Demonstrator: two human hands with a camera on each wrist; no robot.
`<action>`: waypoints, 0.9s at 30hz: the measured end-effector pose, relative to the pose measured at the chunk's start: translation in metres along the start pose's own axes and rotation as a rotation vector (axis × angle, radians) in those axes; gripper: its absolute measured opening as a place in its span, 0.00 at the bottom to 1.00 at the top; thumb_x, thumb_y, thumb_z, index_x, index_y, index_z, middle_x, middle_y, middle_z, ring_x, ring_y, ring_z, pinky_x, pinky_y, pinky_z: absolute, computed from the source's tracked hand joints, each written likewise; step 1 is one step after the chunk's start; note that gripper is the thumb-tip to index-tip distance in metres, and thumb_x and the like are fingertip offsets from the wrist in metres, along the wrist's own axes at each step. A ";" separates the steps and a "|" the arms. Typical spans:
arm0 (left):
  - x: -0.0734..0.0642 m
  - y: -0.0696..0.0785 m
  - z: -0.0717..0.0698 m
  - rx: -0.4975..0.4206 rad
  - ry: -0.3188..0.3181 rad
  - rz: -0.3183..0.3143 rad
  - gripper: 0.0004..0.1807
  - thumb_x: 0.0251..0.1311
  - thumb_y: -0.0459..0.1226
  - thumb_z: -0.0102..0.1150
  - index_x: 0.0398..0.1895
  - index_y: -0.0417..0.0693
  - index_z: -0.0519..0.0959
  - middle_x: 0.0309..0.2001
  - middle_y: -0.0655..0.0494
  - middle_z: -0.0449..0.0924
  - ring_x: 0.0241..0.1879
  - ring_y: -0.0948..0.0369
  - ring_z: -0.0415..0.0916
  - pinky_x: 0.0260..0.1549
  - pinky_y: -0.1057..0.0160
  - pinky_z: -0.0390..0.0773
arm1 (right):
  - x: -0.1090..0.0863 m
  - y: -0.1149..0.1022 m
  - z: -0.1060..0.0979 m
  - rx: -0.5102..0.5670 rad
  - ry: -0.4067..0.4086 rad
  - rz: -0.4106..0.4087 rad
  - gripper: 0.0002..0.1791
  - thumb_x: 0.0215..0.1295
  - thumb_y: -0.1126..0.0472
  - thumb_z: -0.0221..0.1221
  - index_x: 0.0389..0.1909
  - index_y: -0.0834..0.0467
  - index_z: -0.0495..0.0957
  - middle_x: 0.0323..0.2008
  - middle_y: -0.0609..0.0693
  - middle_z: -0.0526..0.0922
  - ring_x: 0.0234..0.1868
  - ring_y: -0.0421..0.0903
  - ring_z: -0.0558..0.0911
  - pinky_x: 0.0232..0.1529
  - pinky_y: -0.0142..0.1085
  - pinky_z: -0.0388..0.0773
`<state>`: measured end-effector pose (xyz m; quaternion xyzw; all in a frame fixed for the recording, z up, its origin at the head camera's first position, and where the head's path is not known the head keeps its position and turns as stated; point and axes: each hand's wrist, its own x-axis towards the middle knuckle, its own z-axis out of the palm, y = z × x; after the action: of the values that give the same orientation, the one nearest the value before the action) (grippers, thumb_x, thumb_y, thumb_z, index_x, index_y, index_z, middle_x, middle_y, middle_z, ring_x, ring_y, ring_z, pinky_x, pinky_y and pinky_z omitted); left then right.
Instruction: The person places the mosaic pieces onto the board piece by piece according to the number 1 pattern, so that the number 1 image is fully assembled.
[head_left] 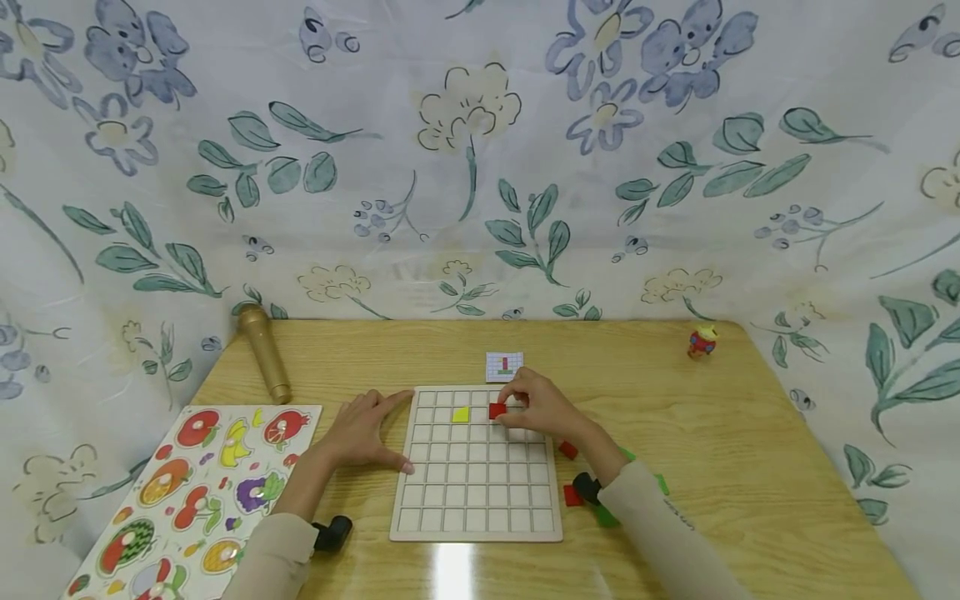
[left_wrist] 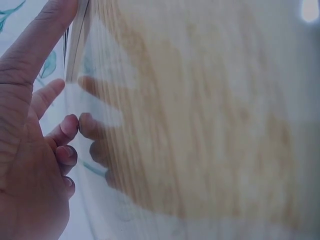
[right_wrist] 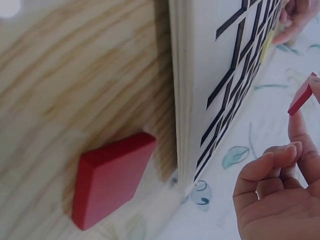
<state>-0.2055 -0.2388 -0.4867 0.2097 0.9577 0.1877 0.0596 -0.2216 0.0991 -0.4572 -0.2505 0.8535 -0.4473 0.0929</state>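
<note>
A white square grid board (head_left: 476, 498) lies on the wooden table. My left hand (head_left: 358, 433) spreads along its left side, index finger at the far left corner and thumb on the edge. In the left wrist view that hand (left_wrist: 35, 150) touches the edge of the board (left_wrist: 77, 45). Over the far part of the grid, my right hand (head_left: 536, 404) pinches a red tile (head_left: 497, 411) between thumb and index finger. The right wrist view shows this red tile (right_wrist: 301, 96) held tilted, clear of the board. A yellow tile (head_left: 461, 414) sits in a far cell.
Loose red tiles (head_left: 572, 496) and green tiles (head_left: 607, 517) lie right of the board, partly under the right forearm. A small printed card (head_left: 504, 367) lies behind it. At left are a fruit puzzle board (head_left: 168, 450) and a golden cylinder (head_left: 264, 354). A toy figure (head_left: 702, 342) stands far right.
</note>
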 end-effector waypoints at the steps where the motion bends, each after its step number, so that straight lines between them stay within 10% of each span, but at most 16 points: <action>1: 0.000 0.000 0.000 -0.002 0.000 0.002 0.66 0.25 0.70 0.75 0.75 0.58 0.63 0.37 0.56 0.63 0.33 0.58 0.56 0.34 0.58 0.52 | 0.001 0.000 0.001 0.001 -0.002 -0.001 0.10 0.56 0.62 0.71 0.37 0.60 0.84 0.31 0.58 0.68 0.31 0.44 0.64 0.33 0.32 0.63; 27: 0.000 0.003 -0.002 -0.007 -0.012 -0.004 0.66 0.26 0.68 0.77 0.75 0.55 0.63 0.34 0.56 0.60 0.32 0.59 0.53 0.33 0.60 0.52 | 0.020 0.004 0.017 -0.080 -0.031 0.023 0.09 0.56 0.59 0.72 0.35 0.58 0.83 0.34 0.53 0.70 0.33 0.44 0.67 0.36 0.35 0.66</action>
<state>-0.2044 -0.2366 -0.4839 0.2084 0.9572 0.1896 0.0663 -0.2336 0.0790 -0.4693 -0.2512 0.8719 -0.4080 0.1014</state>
